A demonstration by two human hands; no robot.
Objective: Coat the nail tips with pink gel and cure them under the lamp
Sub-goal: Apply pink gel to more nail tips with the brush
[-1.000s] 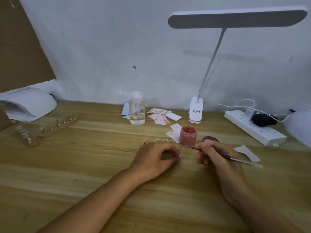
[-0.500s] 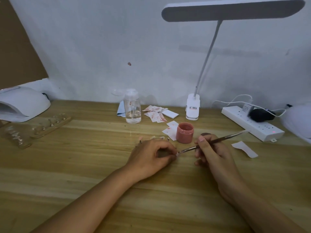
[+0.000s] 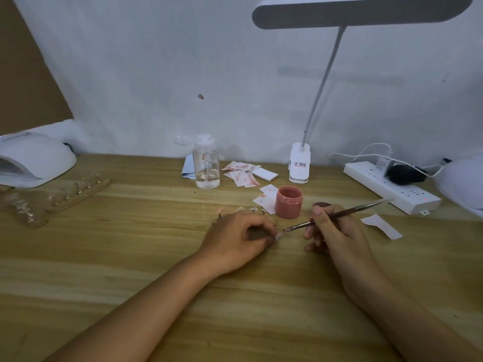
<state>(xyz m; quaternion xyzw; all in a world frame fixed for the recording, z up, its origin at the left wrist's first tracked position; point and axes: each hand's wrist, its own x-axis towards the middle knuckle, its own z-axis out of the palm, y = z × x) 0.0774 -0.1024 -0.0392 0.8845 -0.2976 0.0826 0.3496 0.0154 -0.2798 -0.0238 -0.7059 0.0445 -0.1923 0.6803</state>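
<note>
My left hand (image 3: 235, 239) rests on the tabletop (image 3: 130, 257) at frame centre, fingers (image 3: 261, 223) curled and pinching a small nail tip (image 3: 277, 236). My right hand (image 3: 337, 239) is just right of it, fingers clamped pen-style on a thin brush (image 3: 339, 214). The bristle end sits right at the nail tip; I can't tell if they touch. The handle angles to the upper right.

Just behind my hands are an open pink gel jar (image 3: 288, 202), white paper squares (image 3: 266, 195) beside it, and a dark lid (image 3: 322, 204) partly hidden by my right hand.

Farther back are stained wipes (image 3: 241, 173), a clear bottle (image 3: 206, 163), a desk lamp (image 3: 300, 163), and a power strip (image 3: 392, 189) at right.

At left are clear nail holders (image 3: 78, 190), with the white curing lamp (image 3: 34, 160) behind them.
</note>
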